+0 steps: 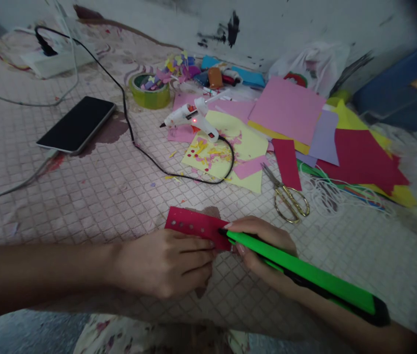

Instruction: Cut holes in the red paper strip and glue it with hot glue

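Your left hand (166, 265) rests its fingers, laid flat and unclenched, on the near side of the red strip (184, 223), which lies on the checked cloth (105, 211) with a row of small round marks. Your right hand (273, 237) has its fingers clenched around the green tool (304, 270), its black tip at the strip's right part. The gold-handled scissors (285, 196) lie beyond, to the right.

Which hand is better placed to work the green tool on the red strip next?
Right, I'd judge: the right hand grips the green tool, its black tip at the red strip. The left hand rests across the strip's near edge.
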### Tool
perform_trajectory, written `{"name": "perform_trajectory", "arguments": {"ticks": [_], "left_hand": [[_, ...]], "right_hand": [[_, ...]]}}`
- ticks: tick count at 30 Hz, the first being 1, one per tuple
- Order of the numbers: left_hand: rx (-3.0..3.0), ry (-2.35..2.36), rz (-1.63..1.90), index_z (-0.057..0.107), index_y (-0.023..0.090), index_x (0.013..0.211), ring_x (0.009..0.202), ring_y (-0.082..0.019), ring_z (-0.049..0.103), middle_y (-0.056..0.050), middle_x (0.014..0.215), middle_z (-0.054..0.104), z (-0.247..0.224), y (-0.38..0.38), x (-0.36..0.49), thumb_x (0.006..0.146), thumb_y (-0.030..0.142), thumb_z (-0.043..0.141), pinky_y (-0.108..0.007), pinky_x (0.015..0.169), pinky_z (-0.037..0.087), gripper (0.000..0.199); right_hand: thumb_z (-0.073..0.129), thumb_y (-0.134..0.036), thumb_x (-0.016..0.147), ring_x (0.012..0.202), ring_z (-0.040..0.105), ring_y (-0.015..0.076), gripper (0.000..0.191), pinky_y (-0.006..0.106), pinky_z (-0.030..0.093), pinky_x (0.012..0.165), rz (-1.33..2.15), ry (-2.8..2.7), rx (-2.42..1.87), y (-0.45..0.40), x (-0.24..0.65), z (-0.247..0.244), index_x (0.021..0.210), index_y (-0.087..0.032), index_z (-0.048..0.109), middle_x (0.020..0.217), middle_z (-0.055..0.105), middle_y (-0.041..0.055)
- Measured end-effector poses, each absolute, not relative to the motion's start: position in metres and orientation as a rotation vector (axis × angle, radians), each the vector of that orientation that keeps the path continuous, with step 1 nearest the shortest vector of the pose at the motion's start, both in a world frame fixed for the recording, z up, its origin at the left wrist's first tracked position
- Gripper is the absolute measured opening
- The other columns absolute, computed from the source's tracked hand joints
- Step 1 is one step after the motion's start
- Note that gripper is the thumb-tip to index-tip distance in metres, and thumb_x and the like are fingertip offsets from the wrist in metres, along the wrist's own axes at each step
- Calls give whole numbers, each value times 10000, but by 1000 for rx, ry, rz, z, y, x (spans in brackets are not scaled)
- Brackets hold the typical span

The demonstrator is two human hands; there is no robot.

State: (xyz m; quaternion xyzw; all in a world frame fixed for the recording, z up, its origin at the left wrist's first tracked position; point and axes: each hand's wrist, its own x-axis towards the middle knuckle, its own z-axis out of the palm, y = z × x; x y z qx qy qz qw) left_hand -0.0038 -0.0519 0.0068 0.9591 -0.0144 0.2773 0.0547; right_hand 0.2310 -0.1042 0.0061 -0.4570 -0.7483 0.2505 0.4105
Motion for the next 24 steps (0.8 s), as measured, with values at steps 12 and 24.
{"name": "perform_trajectory", "arguments": {"ticks": [12,24], "left_hand": [[2910,-38,867,753,98,915,949,-200,735,-101,987,782,8,-52,-3,1047,137,437,-286,855,612,345],[2927,-30,889,755,110,911,929,-181,735,-84,980,785,6,-52,-2,1056,144,418,-277,859,618,369]], "right_hand": [[574,-64,848,794,727,161,324,284,606,688,669,-1920,-1112,-103,231,5,1084,-260,678,937,766,30],[589,-71,834,802,730,163,314,279,602,691,703,-1858,-1135,-105,233,1,1063,-258,697,940,768,22]]}}
